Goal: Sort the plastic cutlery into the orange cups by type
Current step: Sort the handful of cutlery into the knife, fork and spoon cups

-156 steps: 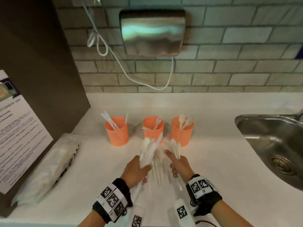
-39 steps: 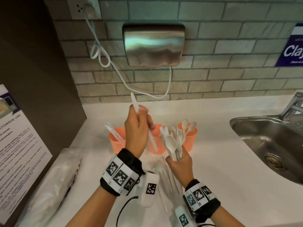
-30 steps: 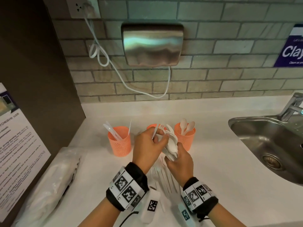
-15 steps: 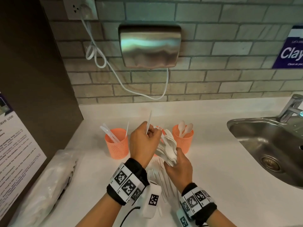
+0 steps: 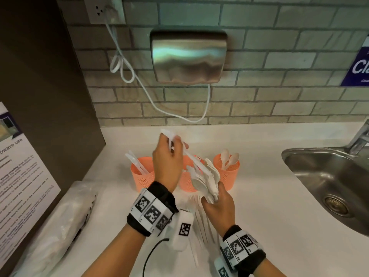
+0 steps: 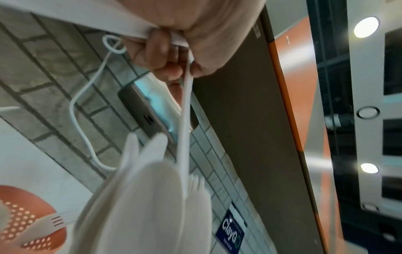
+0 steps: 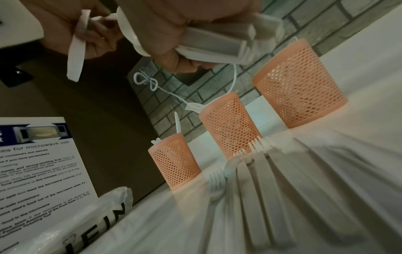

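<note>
Three orange mesh cups stand in a row on the white counter. The left cup (image 5: 142, 173) holds knives, the middle cup (image 7: 228, 123) forks and the right cup (image 5: 226, 170) spoons. My right hand (image 5: 215, 193) grips a fanned bundle of white cutlery (image 5: 205, 179) upright in front of the middle cup. My left hand (image 5: 173, 141), raised above the cups, pinches one long white cutlery piece (image 5: 191, 156). That piece slants down to the bundle, and I cannot tell its type. Several loose forks (image 7: 256, 163) lie on the counter below my hands.
A clear plastic bag (image 5: 60, 226) lies at the left by a dark panel with a printed notice (image 5: 20, 176). A steel sink (image 5: 329, 186) and tap (image 5: 359, 140) are at the right. A hand dryer (image 5: 188, 56) and its white cable (image 5: 159, 104) hang on the brick wall.
My left hand has risen from the top of the bundle, drawing one long piece up and to the left. My right hand has kept the bundle nearly still.
</note>
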`<state>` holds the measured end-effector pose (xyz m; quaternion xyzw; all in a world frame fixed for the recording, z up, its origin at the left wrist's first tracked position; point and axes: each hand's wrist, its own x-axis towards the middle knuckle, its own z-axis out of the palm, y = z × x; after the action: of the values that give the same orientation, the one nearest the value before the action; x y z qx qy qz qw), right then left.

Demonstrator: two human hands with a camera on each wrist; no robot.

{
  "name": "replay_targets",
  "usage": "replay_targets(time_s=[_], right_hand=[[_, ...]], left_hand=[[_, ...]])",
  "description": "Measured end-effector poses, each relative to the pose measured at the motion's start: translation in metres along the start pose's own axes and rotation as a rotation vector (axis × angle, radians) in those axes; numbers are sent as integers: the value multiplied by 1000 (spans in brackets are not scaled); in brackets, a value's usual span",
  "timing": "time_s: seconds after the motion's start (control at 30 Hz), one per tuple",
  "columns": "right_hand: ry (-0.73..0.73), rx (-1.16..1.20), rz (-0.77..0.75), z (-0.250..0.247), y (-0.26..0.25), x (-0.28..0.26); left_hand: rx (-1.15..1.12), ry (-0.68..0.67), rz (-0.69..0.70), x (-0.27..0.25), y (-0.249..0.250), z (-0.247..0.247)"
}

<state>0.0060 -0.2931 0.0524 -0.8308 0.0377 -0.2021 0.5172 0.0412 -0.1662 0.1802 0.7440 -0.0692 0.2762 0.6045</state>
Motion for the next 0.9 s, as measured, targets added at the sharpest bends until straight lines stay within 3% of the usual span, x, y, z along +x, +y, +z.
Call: replay_targets(time_s=[0.13, 0.2, 0.27, 0.37, 0.47, 0.73, 0.9], right_hand=[[-41, 138, 66, -2, 0, 1], [-66, 210, 104, -2, -2, 3], [-115, 280, 149, -1, -2, 6], [-223, 401, 240, -3, -3, 8], [-323, 505, 326, -5, -5, 9], [-434, 561, 318, -4, -11, 1], [-429, 495, 310, -6, -8, -1]], left_hand=[[-297, 143, -185, 15, -6, -12], [-333, 162, -304, 12, -17, -13], [-308, 94, -387, 2, -27, -12], [-231, -123, -424, -16, -36, -8], [-154, -243, -375, -29, -37, -3], [65, -180, -127, -32, -37, 11], [137, -113, -84, -23, -34, 13]])
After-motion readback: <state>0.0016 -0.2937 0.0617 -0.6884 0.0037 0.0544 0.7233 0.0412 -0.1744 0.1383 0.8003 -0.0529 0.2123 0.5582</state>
